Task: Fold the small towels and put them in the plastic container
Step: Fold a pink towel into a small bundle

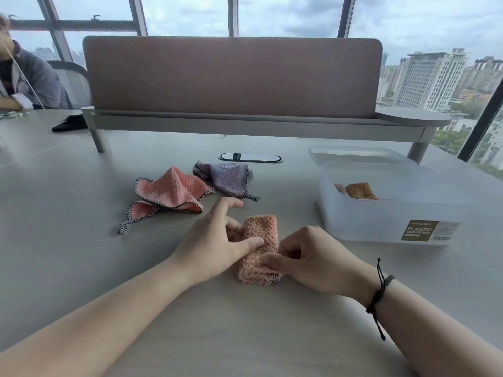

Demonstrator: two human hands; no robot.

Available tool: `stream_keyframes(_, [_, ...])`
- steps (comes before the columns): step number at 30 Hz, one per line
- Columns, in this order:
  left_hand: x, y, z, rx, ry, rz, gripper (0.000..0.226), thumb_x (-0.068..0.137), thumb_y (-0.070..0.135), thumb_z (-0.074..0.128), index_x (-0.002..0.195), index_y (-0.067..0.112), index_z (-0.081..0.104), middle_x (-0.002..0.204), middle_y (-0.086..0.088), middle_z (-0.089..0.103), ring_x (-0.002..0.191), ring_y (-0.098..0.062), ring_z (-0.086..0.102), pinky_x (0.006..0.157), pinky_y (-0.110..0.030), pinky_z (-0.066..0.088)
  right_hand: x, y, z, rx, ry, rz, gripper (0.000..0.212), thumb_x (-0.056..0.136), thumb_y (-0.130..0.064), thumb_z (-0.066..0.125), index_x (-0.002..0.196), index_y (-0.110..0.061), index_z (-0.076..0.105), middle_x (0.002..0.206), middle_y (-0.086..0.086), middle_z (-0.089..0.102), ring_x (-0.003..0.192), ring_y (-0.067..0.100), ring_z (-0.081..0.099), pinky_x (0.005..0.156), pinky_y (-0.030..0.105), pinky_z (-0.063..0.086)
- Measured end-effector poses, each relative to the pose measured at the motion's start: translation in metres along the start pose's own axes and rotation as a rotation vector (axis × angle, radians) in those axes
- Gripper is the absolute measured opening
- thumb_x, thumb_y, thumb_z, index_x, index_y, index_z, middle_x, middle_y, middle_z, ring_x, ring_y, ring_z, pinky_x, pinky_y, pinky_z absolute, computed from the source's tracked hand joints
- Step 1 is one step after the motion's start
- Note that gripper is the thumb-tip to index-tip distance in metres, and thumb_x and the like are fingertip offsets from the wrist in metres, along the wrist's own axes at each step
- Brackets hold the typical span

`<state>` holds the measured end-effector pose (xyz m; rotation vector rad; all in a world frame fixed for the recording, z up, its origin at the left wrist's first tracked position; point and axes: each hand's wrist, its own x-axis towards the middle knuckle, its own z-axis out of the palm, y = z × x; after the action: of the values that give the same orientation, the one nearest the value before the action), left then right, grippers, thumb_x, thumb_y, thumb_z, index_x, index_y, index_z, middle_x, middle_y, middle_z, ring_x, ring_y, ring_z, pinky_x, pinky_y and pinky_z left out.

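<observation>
A second person (24, 80) in a grey garment was seated at the far left of the table (81, 254), well to the left of the folded towel. A black object (69, 124) lay beside the left leg of the desk divider (234, 77), far behind and left of the folded towel. An unfolded pink towel (166, 194) with a checked border was spread loosely behind and to the left of the folded towel, and an unfolded purple towel (226, 180) lay just beside it, directly behind the folded towel. A cable port (250, 157) was set into the table further behind.

The left hand (215, 246) was pressed against the left edge of the folded towel (260, 240), with the thumb laid on top and the fingers loosely curled along its side. The folded towel, a narrow pink-orange strip, lay on the table near the viewer. Its near right corner was pinched by the right hand (313, 259) between thumb and curled fingers. A black cord bracelet (379, 292) was worn on the right wrist.

The plastic container (386, 219), translucent and labelled, stood to the right of the folded towel and slightly behind it, apart from it. A folded orange towel (360, 190) was seen inside the container. The lid (359, 155) lay behind the container.
</observation>
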<state>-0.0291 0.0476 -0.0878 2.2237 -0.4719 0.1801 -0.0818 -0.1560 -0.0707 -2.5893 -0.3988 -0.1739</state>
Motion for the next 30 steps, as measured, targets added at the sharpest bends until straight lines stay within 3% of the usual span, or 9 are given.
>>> stream_keyframes(5, [-0.001,0.009,0.006,-0.295,0.006,-0.023,0.089,0.065,0.015,0.092,0.136,0.035,0.042,0.096,0.004,0.07,0.076,-0.017,0.074,0.081,-0.041,0.061,0.003,0.004,0.001,0.062,-0.011,-0.002,0.048,0.073,-0.061,0.071,0.064,-0.015,0.063,0.048,-0.004,0.048,0.045,0.009,0.039,0.048,0.028,0.034])
stream_keyframes(10, [-0.001,0.015,0.009,-0.585,0.007,-0.132,0.09,0.069,-0.008,0.084,0.132,0.042,0.044,0.103,-0.008,0.063,0.077,-0.018,0.067,0.079,-0.043,0.058,0.002,0.006,0.002,0.14,0.032,0.028,0.048,0.066,-0.059,0.079,0.056,-0.015,0.06,0.048,-0.009,0.05,0.045,0.006,0.041,0.048,0.023,0.033])
stream_keyframes(12, [0.0,0.016,0.007,-0.705,-0.019,-0.184,0.084,0.071,-0.014,0.079,0.127,0.041,0.05,0.105,-0.01,0.06,0.084,-0.018,0.064,0.08,-0.04,0.056,0.003,0.007,0.001,0.184,0.132,0.045,0.047,0.064,-0.062,0.077,0.058,-0.02,0.058,0.061,-0.01,0.058,0.053,0.005,0.05,0.052,0.023,0.04])
stream_keyframes(16, [0.002,0.016,0.003,-0.912,-0.1,-0.251,0.083,0.064,-0.015,0.077,0.129,0.031,0.054,0.113,-0.021,0.059,0.098,-0.029,0.067,0.085,-0.044,0.056,0.008,0.011,-0.004,0.36,0.195,0.086,0.041,0.066,-0.066,0.07,0.078,-0.03,0.055,0.097,-0.008,0.064,0.078,0.006,0.065,0.066,0.03,0.053])
stream_keyframes(19, [0.003,0.025,0.006,-0.997,-0.159,-0.267,0.081,0.063,-0.016,0.075,0.129,0.024,0.053,0.11,-0.023,0.063,0.097,-0.031,0.068,0.086,-0.045,0.055,0.005,0.01,-0.003,0.633,0.117,0.101,0.033,0.078,-0.044,0.076,0.086,-0.023,0.052,0.086,0.0,0.069,0.071,0.011,0.068,0.06,0.03,0.046])
stream_keyframes(21, [0.003,0.034,0.008,-1.037,-0.194,-0.283,0.079,0.064,-0.018,0.074,0.129,0.021,0.052,0.106,-0.024,0.065,0.093,-0.031,0.067,0.083,-0.046,0.055,0.002,0.008,-0.002,0.757,0.104,0.109,0.028,0.083,-0.028,0.075,0.087,-0.017,0.051,0.074,0.008,0.067,0.063,0.013,0.06,0.06,0.032,0.044])
stream_keyframes(24, [0.005,0.045,0.013,-1.081,-0.256,-0.29,0.073,0.067,-0.016,0.073,0.13,0.016,0.053,0.105,-0.025,0.069,0.091,-0.034,0.069,0.082,-0.047,0.057,-0.006,0.005,-0.015,0.933,0.142,0.224,0.025,0.084,-0.015,0.075,0.091,-0.014,0.051,0.084,0.012,0.062,0.07,0.018,0.058,0.062,0.036,0.044])
stream_keyframes(28, [0.006,0.071,0.025,-1.189,-0.435,-0.206,0.056,0.067,-0.009,0.069,0.123,-0.003,0.062,0.108,-0.028,0.07,0.093,-0.036,0.07,0.085,-0.047,0.06,-0.028,0.01,-0.038,1.23,0.085,0.331,0.038,0.082,-0.01,0.076,0.107,-0.012,0.048,0.117,0.026,0.065,0.092,0.027,0.066,0.076,0.047,0.052])
stream_keyframes(30, [0.006,0.084,0.032,-1.177,-0.505,-0.163,0.055,0.067,-0.003,0.073,0.121,-0.003,0.065,0.109,-0.031,0.067,0.092,-0.037,0.069,0.084,-0.047,0.059,-0.04,0.017,-0.047,1.28,0.048,0.338,0.052,0.078,-0.013,0.077,0.12,-0.013,0.047,0.115,0.023,0.068,0.095,0.029,0.066,0.088,0.057,0.05])
